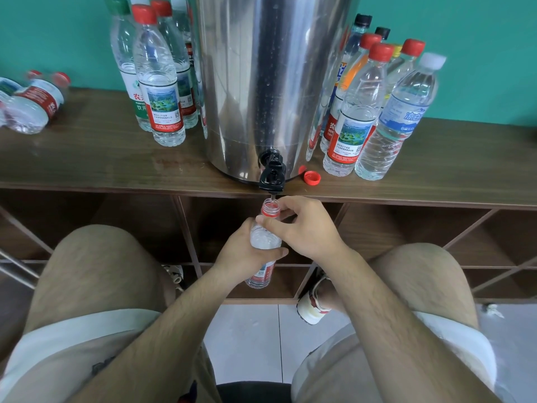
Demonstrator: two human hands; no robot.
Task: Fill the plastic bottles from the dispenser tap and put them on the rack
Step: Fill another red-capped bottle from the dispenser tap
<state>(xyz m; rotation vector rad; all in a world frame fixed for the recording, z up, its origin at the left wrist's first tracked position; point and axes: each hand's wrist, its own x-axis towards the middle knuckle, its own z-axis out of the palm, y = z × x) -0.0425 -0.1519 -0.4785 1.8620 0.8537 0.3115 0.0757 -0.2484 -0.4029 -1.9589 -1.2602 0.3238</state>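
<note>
A steel dispenser (261, 68) stands on the wooden shelf top (101, 158), its black tap (272, 174) hanging over the front edge. Just under the tap I hold an uncapped clear bottle (266, 239) with a red neck ring and red label, its mouth below the spout. My left hand (247, 254) grips the bottle's body. My right hand (305, 228) pinches it near the neck. A loose red cap (312, 178) lies on the shelf right of the tap.
Capped bottles stand left of the dispenser (158, 82) and right of the dispenser (377, 106). Empty bottles (32, 103) lie on their sides at the far left. Open rack compartments (406, 237) sit below the shelf top. My knees flank the bottle.
</note>
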